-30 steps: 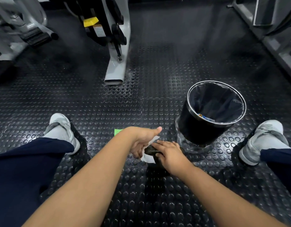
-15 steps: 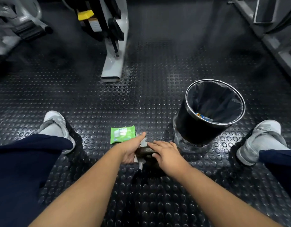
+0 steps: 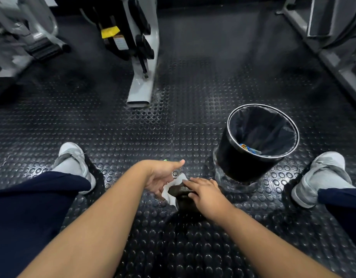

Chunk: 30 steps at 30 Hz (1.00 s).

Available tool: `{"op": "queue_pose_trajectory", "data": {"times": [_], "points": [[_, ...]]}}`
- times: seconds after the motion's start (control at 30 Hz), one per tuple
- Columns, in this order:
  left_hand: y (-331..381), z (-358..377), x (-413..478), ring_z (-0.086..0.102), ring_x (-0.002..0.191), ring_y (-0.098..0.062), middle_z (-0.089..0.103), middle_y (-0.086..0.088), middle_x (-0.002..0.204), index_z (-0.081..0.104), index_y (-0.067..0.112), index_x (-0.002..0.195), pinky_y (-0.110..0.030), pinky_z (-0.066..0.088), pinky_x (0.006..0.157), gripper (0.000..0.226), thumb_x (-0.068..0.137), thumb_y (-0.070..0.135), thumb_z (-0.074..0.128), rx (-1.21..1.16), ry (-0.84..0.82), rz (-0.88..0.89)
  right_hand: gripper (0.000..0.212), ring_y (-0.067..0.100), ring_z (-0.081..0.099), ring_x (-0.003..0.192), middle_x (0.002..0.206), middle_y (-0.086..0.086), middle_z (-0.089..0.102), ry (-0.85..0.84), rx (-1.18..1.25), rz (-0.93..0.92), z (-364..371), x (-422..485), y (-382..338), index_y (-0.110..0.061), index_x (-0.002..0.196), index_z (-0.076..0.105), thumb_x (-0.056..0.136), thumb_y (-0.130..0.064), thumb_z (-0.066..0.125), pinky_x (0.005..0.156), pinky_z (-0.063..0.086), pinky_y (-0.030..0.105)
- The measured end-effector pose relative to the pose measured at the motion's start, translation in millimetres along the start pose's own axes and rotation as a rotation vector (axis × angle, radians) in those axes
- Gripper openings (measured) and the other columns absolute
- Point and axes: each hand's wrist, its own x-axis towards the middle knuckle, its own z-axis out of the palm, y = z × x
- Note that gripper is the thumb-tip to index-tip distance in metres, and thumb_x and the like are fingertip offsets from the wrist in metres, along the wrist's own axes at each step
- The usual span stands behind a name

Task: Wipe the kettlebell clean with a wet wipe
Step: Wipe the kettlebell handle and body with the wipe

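Note:
A dark kettlebell stands on the studded black floor between my legs. My right hand lies on top of it, fingers over the handle. My left hand holds a white wet wipe against the kettlebell's left side, thumb pointing right. Much of the kettlebell is hidden under both hands. Only a sliver of the green wipe pack shows behind my left wrist.
A black bin with a dark liner and some litter stands just right of my hands. My grey shoes flank the spot. A grey machine leg and other gym frames lie farther off.
My left hand with the wipe has slid forward along the kettlebell's left side, covering the green pack that showed half a second ago. The right hand has stayed on top.

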Motion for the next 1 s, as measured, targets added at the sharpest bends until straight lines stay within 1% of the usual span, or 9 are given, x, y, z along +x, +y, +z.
{"op": "queue_pose_trajectory", "data": {"times": [0.17, 0.3, 0.37, 0.43, 0.57, 0.63, 0.73, 0.93, 1.0], "points": [[-14, 19, 13, 0.067, 0.094, -0.014, 0.067, -0.004, 0.134, 0.054, 0.027, 0.136, -0.038, 0.054, 0.085, 0.070, 0.098, 0.076, 0.020, -0.093, 0.067, 0.072, 0.053, 0.017, 0.022, 0.151, 0.162, -0.007, 0.031, -0.002, -0.014, 0.006, 3, 2, 2, -0.041, 0.154, 0.032, 0.104, -0.030, 0.045, 0.124, 0.005, 0.043], [-26, 26, 29, 0.069, 0.054, -0.002, 0.069, 0.010, 0.055, 0.065, 0.023, 0.075, -0.021, 0.053, 0.045, 0.073, 0.098, 0.076, 0.020, -0.183, 0.102, 0.137, 0.053, 0.017, 0.021, 0.151, 0.163, -0.009, 0.030, -0.006, -0.027, 0.002, 4, 3, 2, -0.043, 0.154, 0.030, 0.105, -0.031, 0.044, 0.125, 0.003, 0.044], [-34, 23, 46, 0.077, 0.084, -0.018, 0.078, -0.001, 0.075, 0.078, 0.016, 0.068, -0.026, 0.061, 0.056, 0.087, 0.092, 0.083, 0.028, -0.273, 0.093, 0.137, 0.053, 0.016, 0.021, 0.151, 0.163, -0.009, 0.030, -0.002, -0.023, -0.001, 4, 2, 3, -0.043, 0.154, 0.030, 0.105, -0.031, 0.044, 0.125, 0.003, 0.044], [-38, 20, 57, 0.074, 0.101, -0.031, 0.078, -0.014, 0.105, 0.079, 0.006, 0.102, -0.035, 0.064, 0.073, 0.095, 0.086, 0.088, 0.035, -0.341, 0.133, 0.180, 0.053, 0.015, 0.020, 0.151, 0.163, -0.010, 0.030, 0.002, -0.018, -0.004, 3, 1, 3, -0.043, 0.154, 0.030, 0.105, -0.031, 0.044, 0.125, 0.003, 0.045], [-26, 27, 25, 0.076, 0.080, -0.012, 0.077, -0.003, 0.101, 0.077, 0.025, 0.107, -0.026, 0.063, 0.069, 0.082, 0.083, 0.087, 0.030, -0.190, 0.091, 0.172, 0.052, 0.013, 0.022, 0.150, 0.161, -0.012, 0.032, 0.008, -0.026, -0.024, 2, 0, 2, -0.041, 0.154, 0.032, 0.105, -0.030, 0.045, 0.124, 0.005, 0.045], [-19, 23, 9, 0.060, 0.131, -0.017, 0.050, -0.003, 0.153, 0.037, 0.027, 0.155, -0.035, 0.052, 0.104, 0.090, 0.088, 0.086, 0.024, -0.106, 0.105, 0.128, 0.051, 0.014, 0.022, 0.150, 0.161, -0.011, 0.033, 0.006, -0.018, -0.020, 2, 0, 3, -0.041, 0.153, 0.033, 0.105, -0.031, 0.045, 0.124, 0.005, 0.045], [-10, 15, -4, 0.001, 0.157, -0.035, -0.010, -0.007, 0.171, -0.009, 0.044, 0.160, -0.061, 0.023, 0.120, 0.096, 0.083, 0.091, 0.026, -0.117, 0.100, 0.115, 0.051, 0.016, 0.022, 0.151, 0.161, -0.010, 0.033, -0.001, -0.017, -0.011, 2, 0, 2, -0.041, 0.153, 0.033, 0.105, -0.031, 0.044, 0.124, 0.005, 0.046], [23, 33, -16, 0.048, 0.139, -0.037, 0.036, -0.022, 0.161, 0.016, 0.015, 0.164, -0.053, 0.025, 0.122, 0.138, 0.059, 0.104, 0.008, 0.167, -0.024, -0.049, 0.050, 0.017, 0.024, 0.150, 0.161, -0.009, 0.034, 0.010, -0.010, -0.020, 1, 0, 1, -0.040, 0.152, 0.036, 0.104, -0.030, 0.047, 0.123, 0.007, 0.045], [29, 49, -10, 0.046, 0.140, -0.041, 0.025, -0.021, 0.166, 0.019, 0.020, 0.164, -0.055, 0.029, 0.118, 0.139, 0.055, 0.105, 0.007, 0.254, 0.006, -0.071, 0.048, 0.016, 0.027, 0.148, 0.158, -0.011, 0.039, 0.015, 0.017, -0.027, 2, 1, 1, -0.039, 0.149, 0.042, 0.102, -0.028, 0.049, 0.123, 0.009, 0.046]]}}
